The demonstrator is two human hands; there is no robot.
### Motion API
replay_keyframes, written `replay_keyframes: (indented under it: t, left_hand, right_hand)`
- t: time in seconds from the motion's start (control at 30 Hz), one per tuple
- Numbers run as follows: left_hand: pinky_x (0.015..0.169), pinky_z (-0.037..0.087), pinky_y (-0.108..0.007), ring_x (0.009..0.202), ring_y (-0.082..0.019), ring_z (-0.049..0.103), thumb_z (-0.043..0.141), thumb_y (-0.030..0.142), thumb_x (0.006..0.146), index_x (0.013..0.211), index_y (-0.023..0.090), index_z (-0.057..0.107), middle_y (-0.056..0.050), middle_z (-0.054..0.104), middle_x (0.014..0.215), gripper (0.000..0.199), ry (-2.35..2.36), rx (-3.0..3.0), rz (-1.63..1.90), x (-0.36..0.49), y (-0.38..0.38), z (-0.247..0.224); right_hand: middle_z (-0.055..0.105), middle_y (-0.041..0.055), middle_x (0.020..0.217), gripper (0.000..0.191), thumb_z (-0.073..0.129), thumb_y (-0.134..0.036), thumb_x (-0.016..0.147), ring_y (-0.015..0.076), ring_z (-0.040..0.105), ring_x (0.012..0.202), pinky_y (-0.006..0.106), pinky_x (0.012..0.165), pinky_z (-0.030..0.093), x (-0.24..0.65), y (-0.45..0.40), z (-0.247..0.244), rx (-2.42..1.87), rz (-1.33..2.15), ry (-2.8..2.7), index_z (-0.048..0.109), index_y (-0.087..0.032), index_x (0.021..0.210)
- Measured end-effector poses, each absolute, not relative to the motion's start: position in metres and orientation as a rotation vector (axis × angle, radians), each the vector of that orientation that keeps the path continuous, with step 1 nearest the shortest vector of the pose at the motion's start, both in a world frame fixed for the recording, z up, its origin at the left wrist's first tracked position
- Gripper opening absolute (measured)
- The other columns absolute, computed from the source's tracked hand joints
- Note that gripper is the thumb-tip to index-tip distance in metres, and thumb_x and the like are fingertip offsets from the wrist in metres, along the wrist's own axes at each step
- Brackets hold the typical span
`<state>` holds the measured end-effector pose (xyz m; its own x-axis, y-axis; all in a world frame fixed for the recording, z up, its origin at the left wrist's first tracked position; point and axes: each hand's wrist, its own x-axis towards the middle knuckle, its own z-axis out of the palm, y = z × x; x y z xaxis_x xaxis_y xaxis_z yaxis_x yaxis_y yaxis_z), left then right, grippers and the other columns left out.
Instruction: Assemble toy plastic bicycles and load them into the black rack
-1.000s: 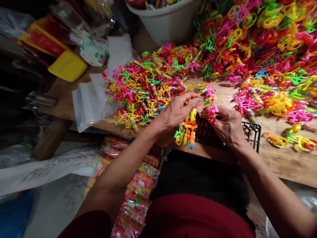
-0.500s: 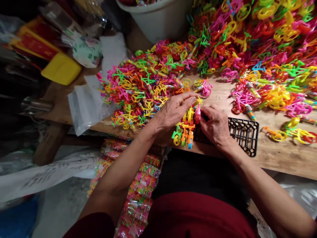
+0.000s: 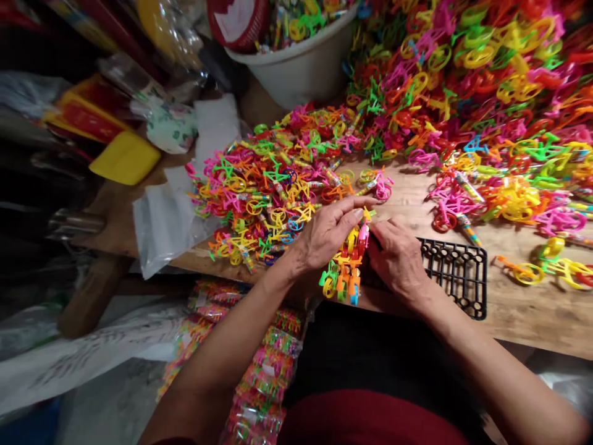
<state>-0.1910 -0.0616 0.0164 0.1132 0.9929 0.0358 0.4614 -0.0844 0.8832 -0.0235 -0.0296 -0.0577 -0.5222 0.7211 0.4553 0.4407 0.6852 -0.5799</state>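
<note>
Small plastic toy bicycles (image 3: 343, 272) in green, orange, yellow and red stand side by side in a short row at the left part of a black plastic rack (image 3: 454, 275). My left hand (image 3: 328, 232) reaches over their far end, its thumb and fingers closed about the top of a toy with yellow parts. On the other side, my right hand (image 3: 398, 256) is curled with its fingertips against a pink toy bicycle (image 3: 364, 236) at the row's right end. Its fingers hide part of that toy and the rack's middle.
Loose toy bicycles and patterned tubes form a pile (image 3: 264, 185) at left and a bigger heap (image 3: 463, 74) at right. Behind stands a white bucket (image 3: 306, 68) of parts. Clear plastic bags (image 3: 162, 228) lie on the wooden table (image 3: 509, 315); packed toys (image 3: 264, 371) are below its edge.
The view has tilted up, so the table sits lower in it and more of the bucket shows. Both hands stay at the row, and the pink toy bicycle leans slightly differently.
</note>
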Motion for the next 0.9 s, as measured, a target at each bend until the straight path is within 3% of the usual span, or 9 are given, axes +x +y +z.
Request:
replay_keyframes:
  t: [0.2, 0.3, 0.37, 0.47, 0.67, 0.83, 0.9]
  left_hand:
    - [0.12, 0.039, -0.046, 0.141, -0.026, 0.051, 0.05, 0.041, 0.099, 0.144, 0.023, 0.052, -0.008, 0.052, 0.155, 0.049, 1.47, 1.707, 0.96, -0.192, -0.062, 0.02]
    - [0.117, 0.044, -0.046, 0.134, -0.025, 0.057, 0.05, 0.038, 0.098, 0.14, 0.021, 0.056, -0.009, 0.058, 0.148, 0.046, 1.538, 1.619, 1.027, -0.194, -0.066, 0.021]
    - [0.112, 0.049, -0.044, 0.127, -0.025, 0.063, 0.053, 0.037, 0.097, 0.136, 0.018, 0.059, -0.01, 0.064, 0.141, 0.043, 1.548, 1.569, 1.001, -0.194, -0.069, 0.022]
    - [0.113, 0.049, -0.041, 0.125, -0.023, 0.064, 0.05, 0.038, 0.101, 0.13, 0.017, 0.065, -0.01, 0.067, 0.137, 0.039, 1.52, 1.604, 0.932, -0.193, -0.073, 0.024]
    - [0.118, 0.045, -0.042, 0.133, -0.022, 0.059, 0.048, 0.037, 0.103, 0.137, 0.021, 0.061, -0.009, 0.062, 0.144, 0.04, 1.486, 1.704, 0.907, -0.196, -0.072, 0.021]
    - [0.126, 0.035, -0.044, 0.145, -0.022, 0.048, 0.045, 0.033, 0.103, 0.144, 0.024, 0.057, -0.007, 0.053, 0.155, 0.044, 1.364, 1.798, 0.934, -0.2, -0.067, 0.016]
    - [0.125, 0.036, -0.044, 0.145, -0.022, 0.049, 0.048, 0.032, 0.101, 0.138, 0.025, 0.062, -0.006, 0.053, 0.154, 0.041, 1.329, 1.801, 0.919, -0.198, -0.065, 0.02]
  right_hand:
    - [0.072, 0.0072, 0.094, 0.014, 0.058, -0.018, 0.089, 0.0216, 0.065, 0.085, 0.036, 0.078, 0.052, -0.001, -0.019, -0.051, -0.835, 0.871, -2.133, 0.065, -0.019, 0.1]
    - [0.073, 0.008, 0.106, 0.026, 0.062, -0.029, 0.092, 0.0192, 0.07, 0.089, 0.035, 0.081, 0.058, 0.008, -0.012, -0.042, -0.882, 1.106, -1.903, 0.064, -0.021, 0.117]
    - [0.074, 0.0085, 0.113, 0.029, 0.065, -0.037, 0.092, 0.0195, 0.072, 0.097, 0.036, 0.087, 0.059, 0.006, -0.007, -0.039, -0.819, 1.281, -1.789, 0.067, -0.022, 0.117]
    - [0.077, 0.0056, 0.103, 0.025, 0.069, -0.041, 0.089, 0.0191, 0.073, 0.095, 0.037, 0.09, 0.059, -0.005, 0.0, -0.04, -0.719, 1.488, -1.675, 0.074, -0.022, 0.104]
    - [0.074, 0.0024, 0.078, 0.026, 0.072, -0.045, 0.082, 0.0137, 0.064, 0.066, 0.029, 0.065, 0.056, -0.022, 0.013, -0.041, -0.844, 1.642, -1.537, 0.078, -0.02, 0.088]
    - [0.071, 0.002, 0.073, 0.031, 0.073, -0.047, 0.081, 0.0104, 0.057, 0.059, 0.024, 0.057, 0.049, -0.03, 0.012, -0.037, -0.834, 1.665, -1.584, 0.075, -0.017, 0.085]
    - [0.071, 0.0021, 0.074, 0.035, 0.074, -0.051, 0.08, 0.0106, 0.057, 0.059, 0.024, 0.057, 0.049, -0.029, 0.011, -0.038, -0.832, 1.667, -1.564, 0.073, -0.016, 0.087]
